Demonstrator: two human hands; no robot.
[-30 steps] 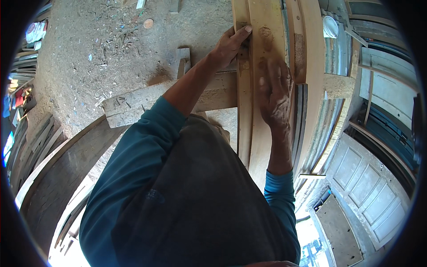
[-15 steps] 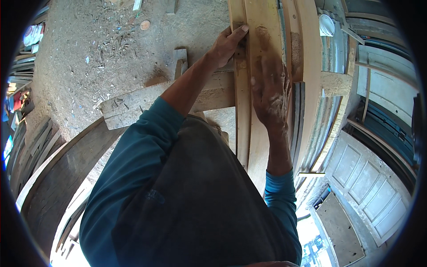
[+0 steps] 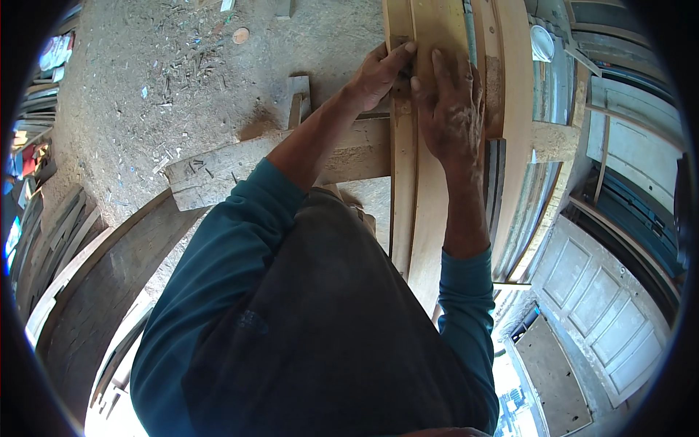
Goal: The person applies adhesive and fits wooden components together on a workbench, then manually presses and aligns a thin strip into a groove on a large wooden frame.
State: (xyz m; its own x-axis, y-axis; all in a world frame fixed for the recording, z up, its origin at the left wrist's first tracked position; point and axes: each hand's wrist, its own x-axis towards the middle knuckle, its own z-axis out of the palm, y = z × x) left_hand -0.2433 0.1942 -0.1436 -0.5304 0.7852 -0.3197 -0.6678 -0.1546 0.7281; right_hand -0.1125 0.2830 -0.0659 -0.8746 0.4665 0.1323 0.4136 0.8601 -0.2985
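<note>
Long pale wooden boards [image 3: 429,200] lie side by side, running away from me. My left hand [image 3: 375,79] is closed over the left edge of the nearest board, its thumb on top; its other fingers are partly hidden. My right hand [image 3: 453,120] lies flat on the board's face just right of the left one, fingers stretched forward and a little apart. Pale dust coats its back and knuckles. Nothing shows under the right palm, though the palm's underside is hidden.
A rough crosspiece [image 3: 357,149] with loose nails on its left end passes under the boards. Wood scraps and shavings litter the dirt floor [image 3: 182,80]. At right are a white round container [image 3: 541,44] and a white panelled door [image 3: 604,298]. A curved plank [image 3: 109,277] stands lower left.
My right hand has slid forward along the board, and the brown patch that lay ahead of its fingers no longer shows. The left hand keeps its hold on the edge.
</note>
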